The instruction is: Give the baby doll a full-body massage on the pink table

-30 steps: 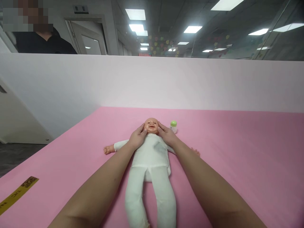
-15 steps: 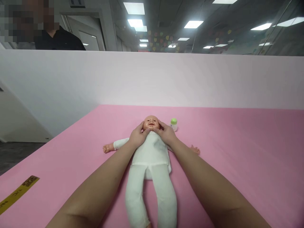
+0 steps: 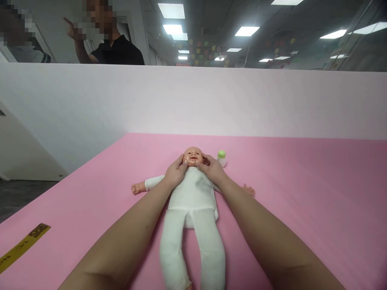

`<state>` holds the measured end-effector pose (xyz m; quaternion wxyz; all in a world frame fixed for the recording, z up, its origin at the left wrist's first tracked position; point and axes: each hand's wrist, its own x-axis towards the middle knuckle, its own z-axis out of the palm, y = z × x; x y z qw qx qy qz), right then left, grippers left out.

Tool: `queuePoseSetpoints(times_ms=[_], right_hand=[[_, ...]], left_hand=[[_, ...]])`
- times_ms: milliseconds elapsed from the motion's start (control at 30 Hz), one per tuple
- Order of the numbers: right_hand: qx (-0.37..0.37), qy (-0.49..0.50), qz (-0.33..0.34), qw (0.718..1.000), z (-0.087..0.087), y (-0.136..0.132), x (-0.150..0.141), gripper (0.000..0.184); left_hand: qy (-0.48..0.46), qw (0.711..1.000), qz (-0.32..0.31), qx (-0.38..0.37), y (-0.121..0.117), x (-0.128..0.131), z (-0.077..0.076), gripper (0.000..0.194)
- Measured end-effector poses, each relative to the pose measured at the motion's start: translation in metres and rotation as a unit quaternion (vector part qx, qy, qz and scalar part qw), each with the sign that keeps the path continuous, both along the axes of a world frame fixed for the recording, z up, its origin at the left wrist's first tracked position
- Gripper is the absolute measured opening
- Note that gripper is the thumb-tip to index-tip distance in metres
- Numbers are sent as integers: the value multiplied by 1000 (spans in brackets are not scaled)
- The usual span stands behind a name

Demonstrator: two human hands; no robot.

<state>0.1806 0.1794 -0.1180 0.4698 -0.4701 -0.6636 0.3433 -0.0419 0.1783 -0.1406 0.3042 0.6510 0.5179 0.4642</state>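
A baby doll (image 3: 193, 201) in white clothes lies on its back on the pink mat (image 3: 302, 193), arms spread, head pointing away from me. My left hand (image 3: 174, 174) cups the left side of the doll's head, thumb on its cheek. My right hand (image 3: 212, 169) cups the right side, thumb near the chin. Both hands curl round the doll's head (image 3: 192, 155).
A small bottle with a green cap (image 3: 221, 158) stands just right of the doll's head. A yellow tape strip (image 3: 22, 245) lies at the mat's near left edge. A pale partition wall (image 3: 193, 100) rises behind the mat; two people (image 3: 115, 44) stand beyond it at upper left.
My thumbs have slid from the doll's cheeks toward its chin and mouth. Behind the partition, a person has moved right and raised a hand.
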Motion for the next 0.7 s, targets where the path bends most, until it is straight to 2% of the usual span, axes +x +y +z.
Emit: queuePoseSetpoints(times_ms=[100,200,400,700], right_hand=[[7,-68,-33,997,1,-5,-3,81],[12,-95,-49,994,1,-6,-4,79],[10,-63,-32,997,-1,-2,-2,66],[5,-2,7,1000,-2,7,5,48]], left_hand=[[16,1000,7,-4,-4,2,3,88],[29,1000,13,0,-7,4,5,89],[28,999,17,-7,-6,3,6,80],[7,1000,20,6,4,0,-4,66]])
